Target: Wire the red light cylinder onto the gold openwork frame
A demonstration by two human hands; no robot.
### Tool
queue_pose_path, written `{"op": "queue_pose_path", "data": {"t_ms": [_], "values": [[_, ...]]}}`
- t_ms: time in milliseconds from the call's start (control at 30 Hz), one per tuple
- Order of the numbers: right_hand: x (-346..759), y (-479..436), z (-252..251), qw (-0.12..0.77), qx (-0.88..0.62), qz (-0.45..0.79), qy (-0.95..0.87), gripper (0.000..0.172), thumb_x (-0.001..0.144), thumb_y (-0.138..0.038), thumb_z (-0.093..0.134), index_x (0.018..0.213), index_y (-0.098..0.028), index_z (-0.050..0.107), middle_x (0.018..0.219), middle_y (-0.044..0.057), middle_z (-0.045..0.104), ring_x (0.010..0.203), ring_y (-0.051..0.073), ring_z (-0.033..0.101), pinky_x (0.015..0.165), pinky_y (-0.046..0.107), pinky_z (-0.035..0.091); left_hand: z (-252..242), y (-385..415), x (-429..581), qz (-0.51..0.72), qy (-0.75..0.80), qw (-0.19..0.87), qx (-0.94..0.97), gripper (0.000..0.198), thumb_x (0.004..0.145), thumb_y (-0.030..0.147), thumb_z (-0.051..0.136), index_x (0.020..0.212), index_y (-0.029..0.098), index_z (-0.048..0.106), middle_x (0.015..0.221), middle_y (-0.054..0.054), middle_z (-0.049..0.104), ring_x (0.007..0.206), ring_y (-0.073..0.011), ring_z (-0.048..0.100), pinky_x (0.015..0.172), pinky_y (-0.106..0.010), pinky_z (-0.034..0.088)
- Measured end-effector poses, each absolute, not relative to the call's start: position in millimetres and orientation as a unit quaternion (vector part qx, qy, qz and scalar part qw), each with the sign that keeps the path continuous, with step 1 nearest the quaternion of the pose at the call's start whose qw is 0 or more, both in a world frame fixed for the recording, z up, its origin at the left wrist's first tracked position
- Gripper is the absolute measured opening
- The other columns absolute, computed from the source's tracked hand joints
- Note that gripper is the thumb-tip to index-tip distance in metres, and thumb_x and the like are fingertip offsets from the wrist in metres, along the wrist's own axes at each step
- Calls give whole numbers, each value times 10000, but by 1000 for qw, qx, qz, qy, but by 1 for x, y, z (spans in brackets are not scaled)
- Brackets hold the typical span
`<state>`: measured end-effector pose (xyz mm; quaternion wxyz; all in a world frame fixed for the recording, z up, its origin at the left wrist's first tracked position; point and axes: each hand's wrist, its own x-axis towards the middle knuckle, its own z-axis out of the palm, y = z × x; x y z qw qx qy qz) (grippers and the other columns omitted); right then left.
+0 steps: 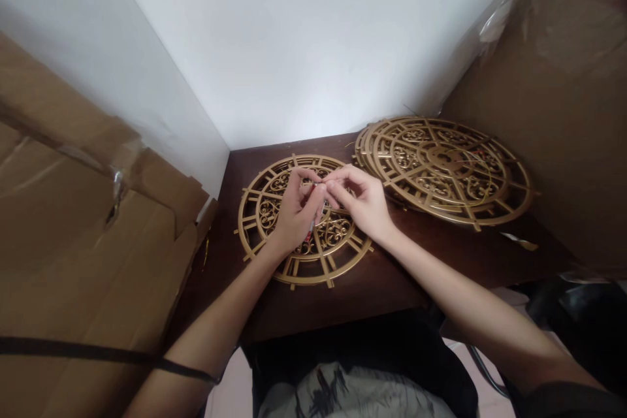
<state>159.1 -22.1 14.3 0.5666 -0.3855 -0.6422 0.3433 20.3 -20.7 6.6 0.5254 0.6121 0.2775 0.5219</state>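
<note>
My left hand and my right hand meet above a round gold lattice disc that lies flat on the dark table. Both are closed, with thumbs and fingertips pinched close together. Between them is something tiny, with a glint of metal and a bit of red; its kind cannot be made out. More red and silvery bits show just below my left palm. Scrollwork and spokes fill the disc, and my hands hide its upper middle part.
A pile of similar gold discs stands to the right, with a thin gold wire on top. Cardboard boxes flank the dark wooden table: one at left, one at right. A white wall rises behind.
</note>
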Motion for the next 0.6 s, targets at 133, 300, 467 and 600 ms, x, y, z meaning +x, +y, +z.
{"op": "queue_pose_path", "data": {"t_ms": [133,300,467,600], "values": [[158,-23,16,571,-388,401,-603,131,793,-283,624,820,-157,643,635,-16,591,567,94,529,585,249,453,7,-21,20,521,281,524,612,152,890,277,500,917,207,367,597,64,560,368,-26,439,361,-136,330],[157,-23,18,578,-386,411,-590,116,774,-266,636,810,-157,650,649,-9,616,576,96,553,606,259,476,4,-20,20,522,269,526,616,167,888,303,503,918,213,366,615,53,567,369,-27,438,355,-141,326],[157,-23,17,577,-390,408,-591,97,780,-248,628,808,-159,654,661,-3,621,588,101,561,609,263,479,4,-20,20,521,268,524,618,159,892,305,495,921,211,369,618,49,571,368,-23,429,356,-139,332],[157,-23,17,584,-384,405,-589,82,779,-227,627,812,-158,656,714,6,643,625,104,577,630,262,485,5,-20,20,517,274,523,619,167,891,312,495,922,212,365,626,42,579,374,-26,424,355,-142,330]]}}
